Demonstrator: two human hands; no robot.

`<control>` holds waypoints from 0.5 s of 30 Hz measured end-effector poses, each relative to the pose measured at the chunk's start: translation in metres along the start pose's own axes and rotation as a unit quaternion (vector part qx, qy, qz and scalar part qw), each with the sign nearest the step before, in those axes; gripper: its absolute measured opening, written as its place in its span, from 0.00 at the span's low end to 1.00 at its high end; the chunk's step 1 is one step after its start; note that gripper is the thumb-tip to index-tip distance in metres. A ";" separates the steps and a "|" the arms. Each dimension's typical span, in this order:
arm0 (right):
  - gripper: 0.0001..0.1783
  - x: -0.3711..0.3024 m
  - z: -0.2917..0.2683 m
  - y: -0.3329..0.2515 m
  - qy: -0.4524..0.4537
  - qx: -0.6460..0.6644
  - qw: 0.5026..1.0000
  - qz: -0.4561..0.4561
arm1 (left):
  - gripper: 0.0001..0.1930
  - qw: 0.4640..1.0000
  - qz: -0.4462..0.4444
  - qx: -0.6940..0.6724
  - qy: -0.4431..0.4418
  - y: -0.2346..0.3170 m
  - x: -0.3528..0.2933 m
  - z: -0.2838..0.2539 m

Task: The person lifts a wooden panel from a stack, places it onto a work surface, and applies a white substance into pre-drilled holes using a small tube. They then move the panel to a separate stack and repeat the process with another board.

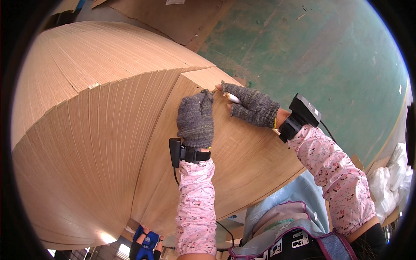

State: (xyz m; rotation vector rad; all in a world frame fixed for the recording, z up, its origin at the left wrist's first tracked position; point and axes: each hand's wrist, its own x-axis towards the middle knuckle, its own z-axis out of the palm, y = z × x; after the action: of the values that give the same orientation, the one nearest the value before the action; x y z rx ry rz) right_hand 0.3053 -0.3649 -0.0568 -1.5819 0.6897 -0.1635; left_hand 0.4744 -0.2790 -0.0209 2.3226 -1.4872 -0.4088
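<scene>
Board stack: I see pale wood-grain boards (108, 130), edges layered, filling the left side.
Floor: green (312, 56), beyond the stack.
Panel: the wood-grain panel (247, 147) lies beneath both hands, beside the layered edges.
Left hand: grey-gloved (196, 119), fingers curled at the panel's far end; I can't tell whether it grips anything.
Right hand: grey-gloved (250, 104), closed around a white pen-like tool (232, 98) near that end.
Panel marks: one dark spot (197, 87) shows; what's finished or left I can't judge.
Lettering: wrist-device label (316, 112), too small to read.
</scene>
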 end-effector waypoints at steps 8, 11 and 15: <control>0.29 0.000 0.001 0.004 0.003 -0.022 1.000 -0.002 | 0.08 0.998 -0.051 -0.030 0.016 -0.001 0.000 0.003; 0.29 0.000 0.002 0.005 0.012 -0.019 1.000 -0.014 | 0.07 0.998 -0.015 -0.056 0.018 -0.002 -0.003 0.001; 0.29 0.000 0.002 0.005 0.007 0.003 1.000 -0.001 | 0.07 0.998 0.009 -0.058 0.003 -0.004 -0.003 0.001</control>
State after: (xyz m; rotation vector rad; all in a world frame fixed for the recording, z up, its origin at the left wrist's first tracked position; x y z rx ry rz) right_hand 0.3049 -0.3633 -0.0619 -1.5763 0.6981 -0.1790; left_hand 0.4758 -0.2750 -0.0228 2.2184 -1.4412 -0.4706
